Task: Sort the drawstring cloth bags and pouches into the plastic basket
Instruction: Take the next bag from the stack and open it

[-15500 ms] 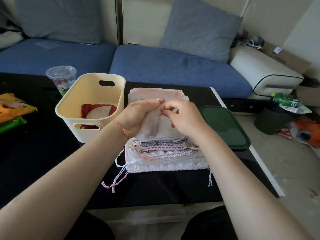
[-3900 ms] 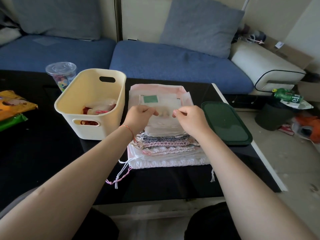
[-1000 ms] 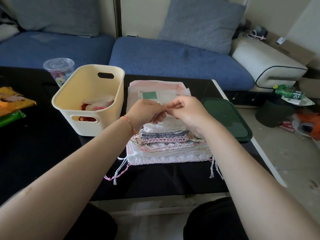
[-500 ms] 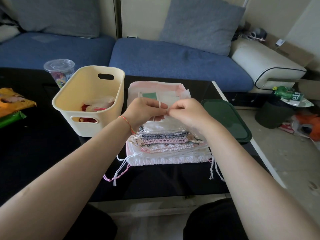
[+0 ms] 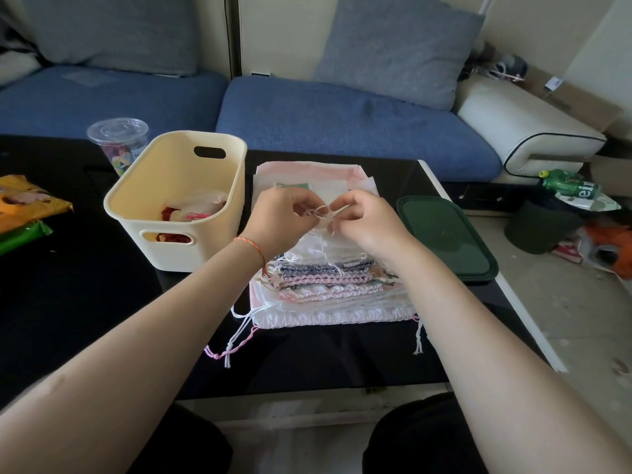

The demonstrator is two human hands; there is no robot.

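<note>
A stack of drawstring cloth bags (image 5: 328, 289) lies on the black table, gathered edges toward me, cords trailing off its front left corner. Above the stack, my left hand (image 5: 284, 220) and my right hand (image 5: 366, 224) each pinch the thin white drawstring (image 5: 318, 212) of the top sheer white pouch (image 5: 314, 248), which forms a small loop between my fingertips. The cream plastic basket (image 5: 136, 213) stands left of the stack and holds a red pouch and a sheer white one (image 5: 195, 208).
A dark green lid (image 5: 444, 234) lies right of the stack near the table's right edge. A lidded plastic cup (image 5: 118, 142) stands behind the basket. Snack packets (image 5: 24, 206) lie at far left. A blue sofa runs behind the table.
Both hands have stayed over the stack and drawn slightly apart, and the white cord now shows as a loop between the fingertips. Since 15.5 s ago another sheer pouch has landed in the basket.
</note>
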